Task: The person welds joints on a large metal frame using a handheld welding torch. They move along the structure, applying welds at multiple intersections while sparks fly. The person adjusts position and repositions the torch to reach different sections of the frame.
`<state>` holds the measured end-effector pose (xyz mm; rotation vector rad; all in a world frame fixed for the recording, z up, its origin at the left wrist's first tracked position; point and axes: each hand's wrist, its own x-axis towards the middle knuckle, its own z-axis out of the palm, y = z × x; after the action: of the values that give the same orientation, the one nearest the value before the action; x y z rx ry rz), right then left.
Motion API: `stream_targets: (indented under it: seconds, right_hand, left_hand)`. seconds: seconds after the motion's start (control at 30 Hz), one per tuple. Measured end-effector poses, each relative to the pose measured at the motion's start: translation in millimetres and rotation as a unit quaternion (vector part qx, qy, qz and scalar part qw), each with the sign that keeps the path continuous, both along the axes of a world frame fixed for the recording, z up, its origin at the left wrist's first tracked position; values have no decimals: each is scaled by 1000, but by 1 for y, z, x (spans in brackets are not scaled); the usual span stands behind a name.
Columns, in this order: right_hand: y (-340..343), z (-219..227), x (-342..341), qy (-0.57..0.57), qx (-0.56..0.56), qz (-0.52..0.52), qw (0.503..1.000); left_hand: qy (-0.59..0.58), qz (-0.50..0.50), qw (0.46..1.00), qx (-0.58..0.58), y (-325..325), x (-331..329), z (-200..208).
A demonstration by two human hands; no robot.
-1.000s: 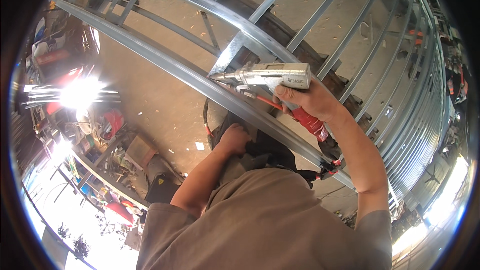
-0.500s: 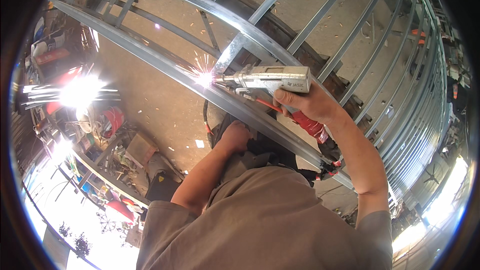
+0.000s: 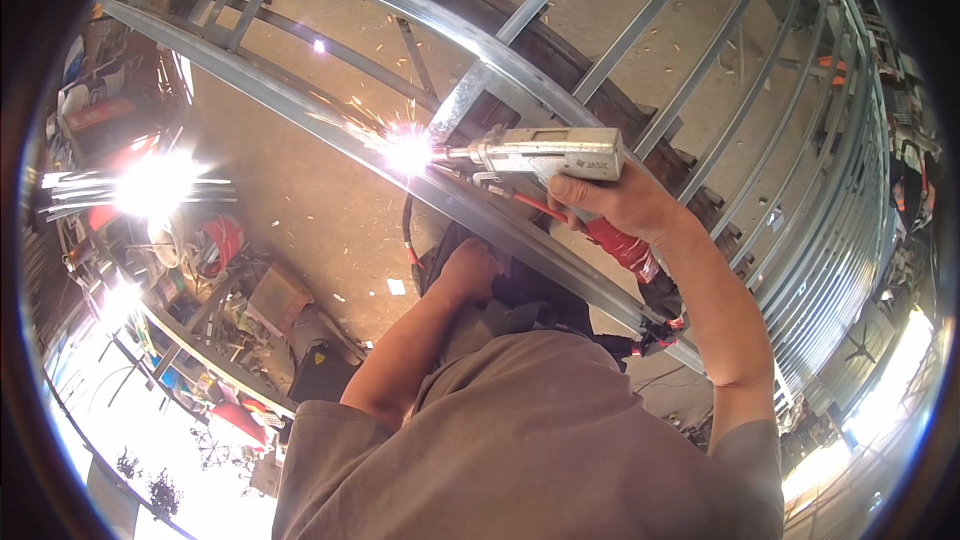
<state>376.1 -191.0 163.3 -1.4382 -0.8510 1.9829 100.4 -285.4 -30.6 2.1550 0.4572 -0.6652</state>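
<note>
My right hand [image 3: 615,202] is wrapped round a welding gun [image 3: 555,152] with a pale metal body and a red-wrapped handle. At the gun's nozzle a bright arc [image 3: 408,152] throws sparks up and to the left. It burns on a long grey metal rail [image 3: 500,225], near the lower end of a short crosspiece [image 3: 462,100] that joins a curved rail [image 3: 430,15]. Below the long rail, my left hand [image 3: 470,268] rests against dark clothing over my lap. Its fingers are curled, and whatever may be inside them is hidden.
Many parallel metal bars [image 3: 730,70] fill the right side. A dark cable [image 3: 408,230] hangs below the arc. At the left lie a wooden box [image 3: 278,298], a red container [image 3: 225,240] and clutter. Strong glare [image 3: 158,183] washes out part of that side.
The arc's glare looks larger and its sparks lean further left. The gun has shifted very slightly, while both hands keep nearly the same places.
</note>
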Motion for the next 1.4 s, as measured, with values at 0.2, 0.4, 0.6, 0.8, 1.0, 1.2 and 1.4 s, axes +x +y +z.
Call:
stream_targets:
  seconds: [0.2,0.4,0.6,0.8,1.0,1.2,1.4]
  right_hand:
    - [-2,4,3,-10,-20,11,1000]
    - [-2,10,2,-24,-28,-1,999]
    - [-14,15,10,-36,-38,-29,998]
    - [-43,27,44,-63,-97,-23,993]
    - [-62,22,52,-31,-112,-39,993]
    - [-63,20,54,-24,-109,-24,993]
    - [-63,21,53,-36,-124,-23,991]
  left_hand:
    - [-35,27,999,4,-3,-3,-5]
    - [-33,20,999,12,-5,-3,-5]
    - [-45,31,998,19,-7,-5,-4]
    - [-10,21,1000,-5,-14,-1,-12]
    - [-56,35,998,10,-21,1,-19]
    - [-13,4,1000,18,-19,4,-11]
    - [15,-25,1000,6,-15,8,0]
